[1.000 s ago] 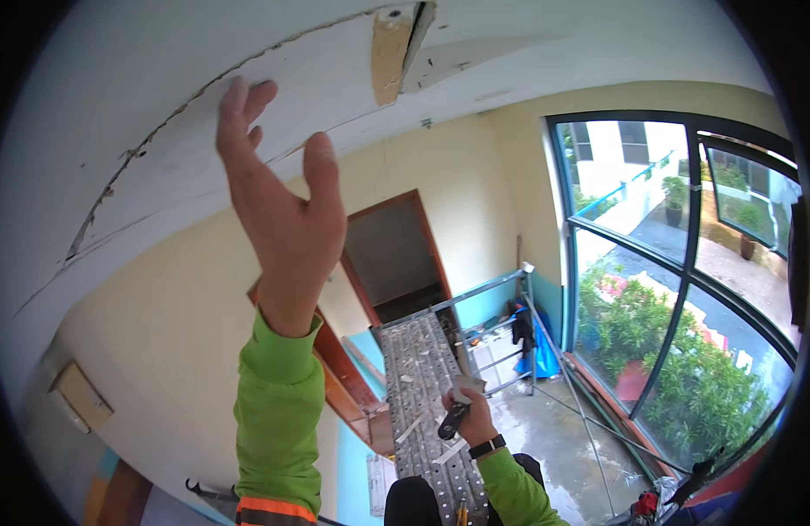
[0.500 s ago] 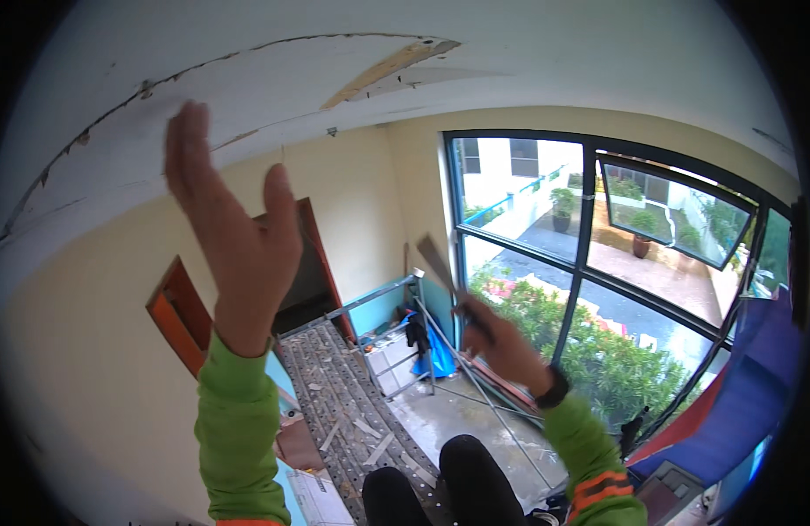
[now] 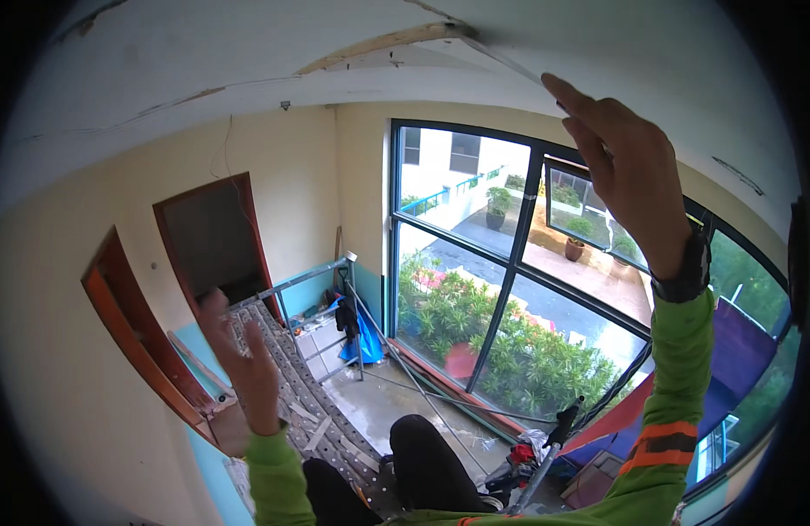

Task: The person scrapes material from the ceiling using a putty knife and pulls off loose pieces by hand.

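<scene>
My left hand (image 3: pixel 247 373) has its fingers apart, the perforated platform (image 3: pixel 305 379) below it. Up and left of my right hand (image 3: pixel 635 167), a tan strip (image 3: pixel 370 46) crosses the ceiling (image 3: pixel 203 53); the flat scraper (image 3: pixel 507 61) slants from there into that hand, clamped on its hidden end.

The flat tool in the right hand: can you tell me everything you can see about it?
The flat tool looks thin, grey and like metal, seen nearly edge-on. It slants up and leftward from the right hand, which hides any handle. Its far end is by the right end of a tan strip in the ceiling; I can't tell whether it touches.
</scene>
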Demonstrator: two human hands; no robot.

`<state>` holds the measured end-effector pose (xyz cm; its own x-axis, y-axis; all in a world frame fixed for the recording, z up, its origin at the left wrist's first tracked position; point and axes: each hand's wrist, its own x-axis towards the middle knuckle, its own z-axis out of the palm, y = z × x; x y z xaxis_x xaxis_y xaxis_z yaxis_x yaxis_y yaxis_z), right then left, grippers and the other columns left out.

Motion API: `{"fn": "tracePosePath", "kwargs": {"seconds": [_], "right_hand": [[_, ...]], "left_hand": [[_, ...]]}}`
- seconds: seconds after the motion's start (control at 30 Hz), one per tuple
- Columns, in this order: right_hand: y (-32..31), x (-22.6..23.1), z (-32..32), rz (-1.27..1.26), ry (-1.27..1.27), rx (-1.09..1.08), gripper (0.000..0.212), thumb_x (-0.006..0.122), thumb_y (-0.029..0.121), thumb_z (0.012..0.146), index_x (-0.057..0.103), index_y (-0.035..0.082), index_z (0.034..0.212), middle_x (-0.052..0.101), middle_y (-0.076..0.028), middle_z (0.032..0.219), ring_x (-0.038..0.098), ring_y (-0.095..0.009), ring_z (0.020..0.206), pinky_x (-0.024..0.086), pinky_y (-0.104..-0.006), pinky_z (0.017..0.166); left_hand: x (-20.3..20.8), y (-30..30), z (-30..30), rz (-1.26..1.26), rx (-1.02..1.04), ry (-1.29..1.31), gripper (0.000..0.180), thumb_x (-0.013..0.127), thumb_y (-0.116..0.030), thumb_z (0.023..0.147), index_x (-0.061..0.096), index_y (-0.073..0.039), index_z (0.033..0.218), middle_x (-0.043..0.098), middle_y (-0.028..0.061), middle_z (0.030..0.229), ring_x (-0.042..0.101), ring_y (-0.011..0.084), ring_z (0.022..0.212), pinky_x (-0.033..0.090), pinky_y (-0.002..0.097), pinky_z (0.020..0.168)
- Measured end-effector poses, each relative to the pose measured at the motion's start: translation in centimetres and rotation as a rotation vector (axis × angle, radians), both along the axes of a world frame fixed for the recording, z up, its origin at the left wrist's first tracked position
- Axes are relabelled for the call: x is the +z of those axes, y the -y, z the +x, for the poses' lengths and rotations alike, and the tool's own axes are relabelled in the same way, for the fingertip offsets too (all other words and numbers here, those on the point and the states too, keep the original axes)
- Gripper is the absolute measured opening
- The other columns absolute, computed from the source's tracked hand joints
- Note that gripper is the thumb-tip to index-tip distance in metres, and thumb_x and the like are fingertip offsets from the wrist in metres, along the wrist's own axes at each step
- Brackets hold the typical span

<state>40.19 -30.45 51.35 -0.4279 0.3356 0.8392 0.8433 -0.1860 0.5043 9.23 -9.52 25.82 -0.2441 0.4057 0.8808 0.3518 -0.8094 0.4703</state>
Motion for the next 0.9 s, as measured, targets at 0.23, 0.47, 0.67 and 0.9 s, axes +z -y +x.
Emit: {"fn": "tracePosePath", "kwargs": {"seconds": [0.23, 0.47, 0.67, 0.9], "right_hand": [[0.5, -0.8, -2.3, 0.075, -0.079, -0.049, 0.036, 0.059, 0.014, 0.092, 0.06, 0.021, 0.128, 0.054, -0.009, 0.062, 0.05, -0.023, 0.051, 0.044, -0.0376, 0.053], [0.5, -0.3, -1.8, 0.071, -0.017, -0.089, 0.035, 0.062, 0.016, 0.091, 0.061, 0.02, 0.126, 0.056, -0.009, 0.063, 0.051, -0.024, 0.052, 0.045, -0.0385, 0.055], [1.0, 1.8, -1.3, -0.019, 0.105, -0.027, 0.036, 0.061, 0.012, 0.091, 0.062, 0.017, 0.127, 0.069, -0.014, 0.092, 0.067, -0.027, 0.077, 0.052, -0.0351, 0.074], [1.5, 1.8, -1.4, -0.021, 0.07, -0.06, 0.034, 0.061, 0.014, 0.092, 0.063, 0.018, 0.126, 0.07, -0.014, 0.099, 0.067, -0.027, 0.08, 0.052, -0.0359, 0.077]], "left_hand": [[-28.6, -3.9, 3.0, -0.598, -0.11, -0.288, 0.062, 0.062, -0.014, 0.081, 0.038, 0.006, 0.134, 0.043, 0.0267, 0.133, 0.037, 0.0413, 0.129, 0.027, 0.0471, 0.11], [-39.1, -1.2, 2.2, -0.949, -0.233, -0.546, 0.064, 0.066, -0.018, 0.079, 0.039, 0.007, 0.132, 0.042, 0.0281, 0.134, 0.037, 0.0424, 0.129, 0.029, 0.0462, 0.11], [-26.0, -4.6, 5.5, -0.415, -0.361, -0.475, 0.058, 0.063, -0.012, 0.084, 0.039, 0.004, 0.135, 0.044, 0.0249, 0.136, 0.04, 0.0409, 0.129, 0.03, 0.045, 0.11], [4.4, -0.8, 9.2, 0.216, -0.393, -0.324, 0.047, 0.054, -0.017, 0.093, 0.042, 0.002, 0.135, 0.047, 0.024, 0.132, 0.047, 0.0405, 0.123, 0.038, 0.0453, 0.103]]}}
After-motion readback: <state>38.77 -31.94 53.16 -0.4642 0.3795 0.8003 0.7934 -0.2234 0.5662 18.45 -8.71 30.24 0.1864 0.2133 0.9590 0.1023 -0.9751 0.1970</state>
